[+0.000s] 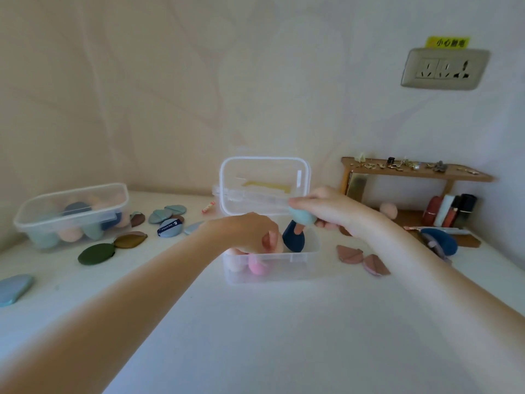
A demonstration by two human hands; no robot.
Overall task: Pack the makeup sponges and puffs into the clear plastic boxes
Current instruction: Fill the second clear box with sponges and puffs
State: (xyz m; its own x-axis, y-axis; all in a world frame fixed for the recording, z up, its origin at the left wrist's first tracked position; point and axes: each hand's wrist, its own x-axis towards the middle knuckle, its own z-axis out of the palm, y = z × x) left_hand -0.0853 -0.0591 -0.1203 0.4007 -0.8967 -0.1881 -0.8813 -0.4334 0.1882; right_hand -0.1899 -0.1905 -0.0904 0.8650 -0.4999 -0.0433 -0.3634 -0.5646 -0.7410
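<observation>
A clear plastic box (pixel 298 265) stands open in the middle of the white table, its lid (pixel 264 183) tipped up at the back. Inside lie a pink sponge (pixel 259 268), a pale peach one and a navy sponge (pixel 294 237) standing on end. My left hand (pixel 250 233) reaches into the box with fingers curled around a peach sponge (pixel 279 241). My right hand (pixel 326 207) hovers over the box's right side and pinches a light blue sponge (pixel 301 216). A second clear box (pixel 71 214) with several sponges sits at the left.
Loose puffs lie around: dark green (pixel 96 253), brown (pixel 130 239), blue-grey (pixel 15 288), navy labelled (pixel 169 227), two pink ones (pixel 363 258), a blue one (pixel 443 240). A small wooden shelf (pixel 414 173) with trinkets and bottles stands right. A wall socket (pixel 444 69) is above.
</observation>
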